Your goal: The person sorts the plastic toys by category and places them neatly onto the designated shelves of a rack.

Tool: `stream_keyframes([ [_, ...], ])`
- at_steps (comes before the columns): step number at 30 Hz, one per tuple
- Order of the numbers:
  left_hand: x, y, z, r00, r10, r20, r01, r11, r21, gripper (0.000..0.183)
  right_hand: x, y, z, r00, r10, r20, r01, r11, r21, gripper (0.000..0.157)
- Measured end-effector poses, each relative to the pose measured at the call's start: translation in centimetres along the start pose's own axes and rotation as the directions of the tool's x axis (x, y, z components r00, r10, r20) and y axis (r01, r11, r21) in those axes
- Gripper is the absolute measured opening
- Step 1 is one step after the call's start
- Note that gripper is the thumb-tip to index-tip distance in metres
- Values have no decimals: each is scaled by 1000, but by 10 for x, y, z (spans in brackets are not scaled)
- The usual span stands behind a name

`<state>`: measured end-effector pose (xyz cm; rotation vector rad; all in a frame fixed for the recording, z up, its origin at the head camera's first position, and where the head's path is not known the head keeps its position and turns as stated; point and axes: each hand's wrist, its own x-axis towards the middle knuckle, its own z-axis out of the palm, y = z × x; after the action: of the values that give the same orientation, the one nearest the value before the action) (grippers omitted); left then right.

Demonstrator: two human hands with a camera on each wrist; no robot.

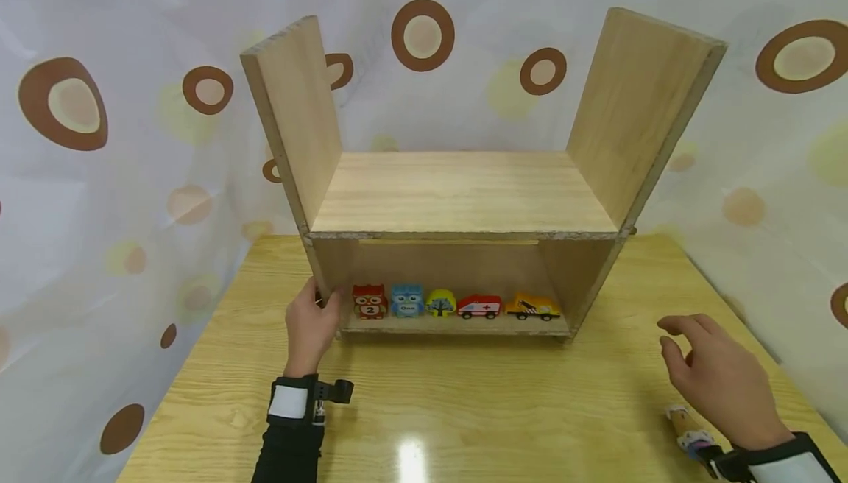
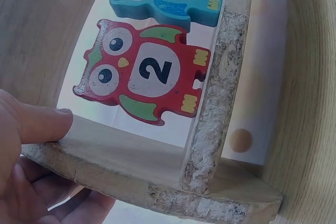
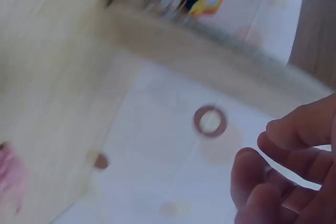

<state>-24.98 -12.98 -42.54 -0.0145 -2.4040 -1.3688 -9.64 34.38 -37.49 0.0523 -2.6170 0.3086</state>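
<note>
I see the left hand (image 1: 311,327) gripping the wooden shelf (image 1: 464,192) at left, the right hand (image 1: 725,383) empty, apart at right; head view shows five toys (image 1: 440,303), left wrist two

Mid-frame in the head view, the wooden shelf (image 1: 464,192) is pale beige with fine grain. Along its lower row, left to right: a red owl (image 1: 369,301) with green wings and black "2" on white; a blue owl (image 1: 407,299), black "One" on white; a yellow, dark-branched tree (image 1: 440,302); a red-and-white ambulance (image 1: 480,307); an orange-yellow, black-marked truck (image 1: 533,306). Across the top, whitish cloth (image 1: 477,115) bears brown-ringed cream ovals.
</note>
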Motion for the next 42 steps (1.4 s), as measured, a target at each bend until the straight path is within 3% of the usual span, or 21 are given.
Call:
stream_keyframes([
  [4, 0, -1, -1, 1000, 8, -1, -8, 1000, 2, 33, -14, 22, -5, 989, 88, 118, -85, 996, -29, 22],
  [6, 0, -1, -1, 1000, 6, -5, -6, 1000, 3, 33, -20, 33, -7, 969, 122, 215, -115, 992, -45, 26],
  [8, 0, -1, -1, 1000, 3, -8, -3, 1000, 5, 34, -26, 43, -6, 933, 156, 323, -147, 988, -54, 30],
  [13, 0, 2, -1, 1000, -1, 6, 1, 1000, 3, 35, -46, 67, 4, 786, 226, 575, -222, 972, -78, 49],
  [15, 0, 3, -2, 1000, -1, 11, 1, 1000, 0, 36, -54, 73, 9, 707, 250, 662, -267, 961, -77, 62],
  [17, 0, 3, -2, 1000, -1, 10, 1, 1000, 0, 36, -62, 78, 15, 642, 256, 723, -304, 950, -67, 73],
  [18, 0, 4, -2, 1000, 1, 8, -1, 1000, 0, 36, -65, 79, 18, 613, 261, 745, -322, 945, -67, 79],
  [20, 0, 4, -3, 1000, 8, 3, -8, 1000, 2, 37, -71, 80, 24, 591, 266, 762, -335, 940, -68, 82],
  [27, 0, 2, -1, 1000, 13, -1, -13, 1000, -8, 36, -85, 75, 35, 627, 301, 718, -327, 939, -108, 84],
  [36, 2, 1, -2, 1000, 21, 1, -21, 1000, -15, 37, -81, 73, 42, 668, 323, 670, -378, 923, -69, 76],
  [38, 2, 1, -2, 1000, 19, 5, -19, 1000, -19, 37, -80, 71, 43, 707, 289, 646, -343, 938, -45, 71],
  [39, 1, 2, -2, 1000, 19, 4, -19, 1000, -20, 37, -79, 69, 43, 743, 265, 615, -316, 948, -26, 67],
  [42, 0, 3, -3, 1000, 28, -3, -28, 999, -23, 36, -79, 53, 42, 888, 161, 431, -211, 975, 70, 54],
])
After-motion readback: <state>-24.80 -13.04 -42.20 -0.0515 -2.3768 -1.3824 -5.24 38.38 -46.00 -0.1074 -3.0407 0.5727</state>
